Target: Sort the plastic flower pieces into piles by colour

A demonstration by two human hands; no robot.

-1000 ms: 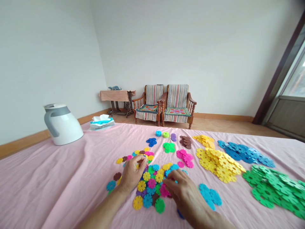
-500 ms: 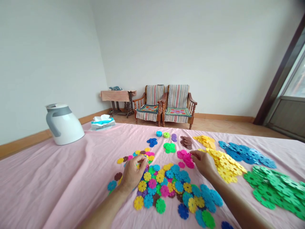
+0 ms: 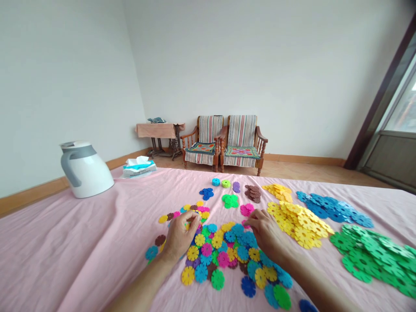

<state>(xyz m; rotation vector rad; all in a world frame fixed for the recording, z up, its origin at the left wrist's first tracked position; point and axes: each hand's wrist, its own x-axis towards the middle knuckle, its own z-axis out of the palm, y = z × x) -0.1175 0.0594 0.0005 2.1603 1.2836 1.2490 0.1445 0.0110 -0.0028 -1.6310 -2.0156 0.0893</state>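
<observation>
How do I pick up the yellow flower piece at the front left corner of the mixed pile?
Probably pinch the yellow piece by its near rim, coming from your side and sliding a fingertip under. It's a thin disc, looks flat on the pink cloth, and its near edge is uncovered, while a blue piece sits close on its right.

Both bare forearms reach in from the bottom edge, the left forearm point(image 3: 143, 277) slanting rightward, the right forearm point(image 3: 315, 277) leftward. The left hand point(image 3: 182, 232) curls its fingers toward the thumb; the right hand point(image 3: 266, 232), well apart, points its bent fingers inward, back uppermost. Whether either set of fingertips meets is hard to tell.
</observation>
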